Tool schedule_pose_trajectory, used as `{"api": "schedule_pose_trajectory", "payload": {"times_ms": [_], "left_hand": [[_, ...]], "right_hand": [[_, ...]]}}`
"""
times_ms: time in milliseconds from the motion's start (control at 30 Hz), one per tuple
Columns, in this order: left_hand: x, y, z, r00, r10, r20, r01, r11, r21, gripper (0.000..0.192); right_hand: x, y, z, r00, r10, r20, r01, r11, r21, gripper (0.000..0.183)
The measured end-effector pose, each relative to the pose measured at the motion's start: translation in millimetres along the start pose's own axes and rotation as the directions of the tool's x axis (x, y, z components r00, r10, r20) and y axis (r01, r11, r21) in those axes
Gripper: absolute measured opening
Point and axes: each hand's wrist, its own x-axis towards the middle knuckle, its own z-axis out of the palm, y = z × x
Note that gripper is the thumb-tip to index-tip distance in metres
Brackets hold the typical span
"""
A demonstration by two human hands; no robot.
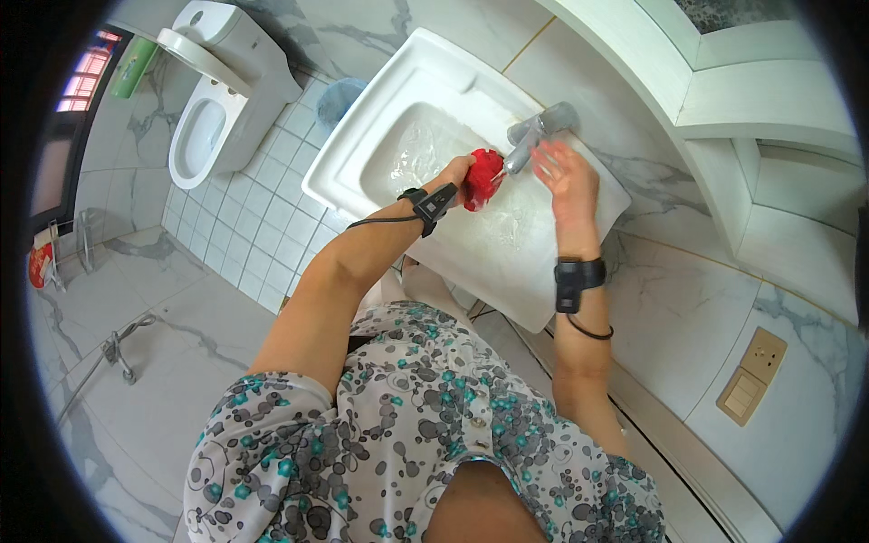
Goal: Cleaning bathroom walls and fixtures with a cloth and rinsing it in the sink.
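Observation:
My left hand point(453, 178) grips a red object point(484, 178), perhaps a cloth or brush; its exact kind cannot be told. It sits under the spout of the metal faucet point(526, 151), and water seems to run onto it. Close to the faucet's other side is my right hand point(560, 170), fingers apart and slightly blurred, with nothing seen in it. Both hands are over the white washbasin point(390, 75), which has rippling water in its bowl. Each wrist wears a black strap with a small device.
Shelves point(767, 102) rise at the upper right beside the basin. A blue waste bin point(339, 98) stands on the tiled floor between basin and white toilet point(204, 132). A hand shower point(119, 353) hangs at the left, and a socket plate point(752, 377) is on the right wall.

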Motion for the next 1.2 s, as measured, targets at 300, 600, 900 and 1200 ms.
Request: {"api": "schedule_pose_trajectory", "payload": {"times_ms": [300, 600, 900, 1200], "left_hand": [[-3.2, -53.6, 5.5, 0.877, 0.470, 0.099, -0.441, 0.707, 0.553, 0.047], [-16.1, -30.3, -26.2, 0.922, 0.264, -0.283, -0.195, 0.949, 0.249, 0.056], [-3.0, -19.1, -15.2, 0.977, -0.210, -0.047, 0.215, 0.934, 0.287, 0.062], [6.5, -14.6, 12.3, 0.950, 0.306, 0.062, -0.303, 0.856, 0.419, 0.021]], "right_hand": [[21.4, 118.9, -47.3, 0.905, 0.391, -0.168, -0.382, 0.920, 0.086, 0.042], [25.2, 125.7, -36.7, 0.963, 0.270, 0.005, -0.246, 0.872, 0.424, 0.035], [19.2, 107.3, -40.5, 0.965, 0.240, 0.107, -0.263, 0.886, 0.382, 0.027], [22.5, 106.7, -33.0, 0.831, 0.508, -0.228, -0.475, 0.860, 0.186, 0.046]]}}
